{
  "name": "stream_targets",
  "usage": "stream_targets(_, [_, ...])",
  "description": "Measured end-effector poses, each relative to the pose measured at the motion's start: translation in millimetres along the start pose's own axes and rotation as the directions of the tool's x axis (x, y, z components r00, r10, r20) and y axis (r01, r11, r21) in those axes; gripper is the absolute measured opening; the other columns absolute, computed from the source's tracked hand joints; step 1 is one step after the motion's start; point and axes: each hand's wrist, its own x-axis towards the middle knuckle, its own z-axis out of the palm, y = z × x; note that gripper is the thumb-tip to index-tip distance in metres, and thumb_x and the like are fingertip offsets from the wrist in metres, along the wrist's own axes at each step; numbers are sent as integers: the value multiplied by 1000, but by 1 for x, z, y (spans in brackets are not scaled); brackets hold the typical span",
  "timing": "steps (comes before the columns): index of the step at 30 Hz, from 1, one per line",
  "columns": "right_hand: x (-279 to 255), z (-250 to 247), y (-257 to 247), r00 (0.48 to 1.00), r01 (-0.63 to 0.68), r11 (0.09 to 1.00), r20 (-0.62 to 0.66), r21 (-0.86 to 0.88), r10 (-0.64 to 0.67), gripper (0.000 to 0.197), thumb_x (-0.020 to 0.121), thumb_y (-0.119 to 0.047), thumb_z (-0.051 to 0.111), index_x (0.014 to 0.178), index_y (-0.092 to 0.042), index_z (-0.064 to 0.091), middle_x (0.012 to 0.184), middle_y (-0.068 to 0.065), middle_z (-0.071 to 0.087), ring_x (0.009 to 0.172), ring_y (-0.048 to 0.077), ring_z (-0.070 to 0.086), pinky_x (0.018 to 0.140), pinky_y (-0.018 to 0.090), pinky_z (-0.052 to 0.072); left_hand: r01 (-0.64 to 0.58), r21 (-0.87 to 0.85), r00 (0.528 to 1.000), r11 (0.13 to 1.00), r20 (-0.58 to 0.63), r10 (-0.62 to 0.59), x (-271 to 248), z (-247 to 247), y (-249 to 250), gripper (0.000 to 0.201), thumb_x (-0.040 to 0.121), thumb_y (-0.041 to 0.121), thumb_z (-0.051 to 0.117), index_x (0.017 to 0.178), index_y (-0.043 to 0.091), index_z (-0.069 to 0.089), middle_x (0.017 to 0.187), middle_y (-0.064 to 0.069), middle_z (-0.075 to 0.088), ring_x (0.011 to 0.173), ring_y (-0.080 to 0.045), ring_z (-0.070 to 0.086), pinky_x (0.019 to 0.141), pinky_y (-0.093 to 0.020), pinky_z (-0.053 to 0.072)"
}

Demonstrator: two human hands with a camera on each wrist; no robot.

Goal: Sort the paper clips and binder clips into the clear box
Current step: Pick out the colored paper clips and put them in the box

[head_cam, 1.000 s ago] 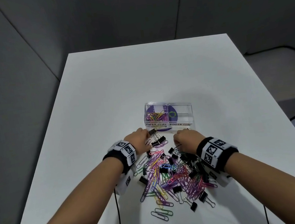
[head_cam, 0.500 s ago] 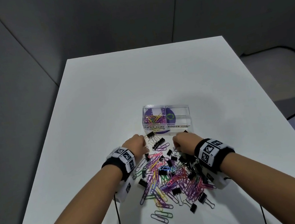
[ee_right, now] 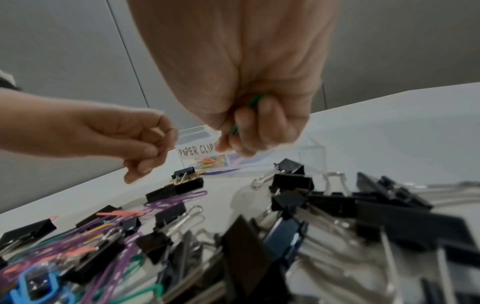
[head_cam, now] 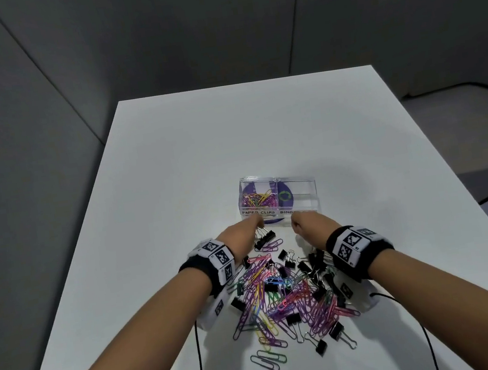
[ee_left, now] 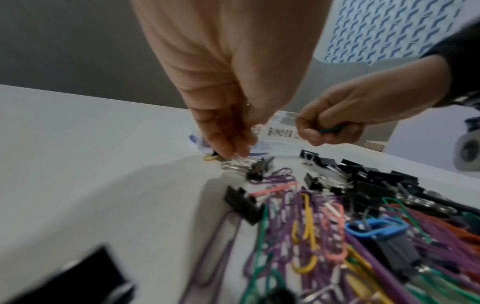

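The clear two-part box [head_cam: 297, 182] stands mid-table; its left part, labelled PAPER CLIPS [ee_right: 196, 151], holds several coloured clips, and I see no clips in the right part. A mixed pile [head_cam: 286, 291] of coloured paper clips and black binder clips lies between my wrists. My right hand [head_cam: 297, 224] hovers just before the box, fingers curled round a green paper clip [ee_right: 255, 100]. My left hand [head_cam: 256, 222] is beside it with curled, pinched fingertips [ee_right: 145, 164] and nothing seen between them. A black binder clip [ee_right: 185, 172] lies just right of them.
The white table [head_cam: 228, 130] stretches far beyond the box, with grey walls behind and to the left. Thin black cables [head_cam: 200, 363] run from my wrist cameras over the near edge. Loose paper clips [head_cam: 268, 358] lie at the pile's near side.
Both hands have moved forward from the pile toward the front of the box. The right hand has risen off the clips.
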Motion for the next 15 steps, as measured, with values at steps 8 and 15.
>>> stream_targets(8, [5, 4, -13, 991, 120, 979, -44, -165, -129, 25, 95, -31, 44, 110, -14, 55, 108, 10, 66, 101, 29, 60, 79, 34, 45, -98, 333, 992, 938, 110, 64, 8, 15, 20, 33, 93, 27, 47, 122, 9, 48, 122, -13, 56, 110, -32, 57, 86, -40, 48])
stream_targets(15, [0, 17, -2, 994, 92, 977, 73, -192, -79, 18, 90, -22, 50, 103, -12, 56, 107, 9, 66, 101, 27, 59, 70, 31, 39, -81, 347, 995, 935, 85, 54, 0, 15, 13, 27, 95, 25, 47, 117, 10, 52, 122, -11, 59, 112, -30, 57, 85, -39, 48])
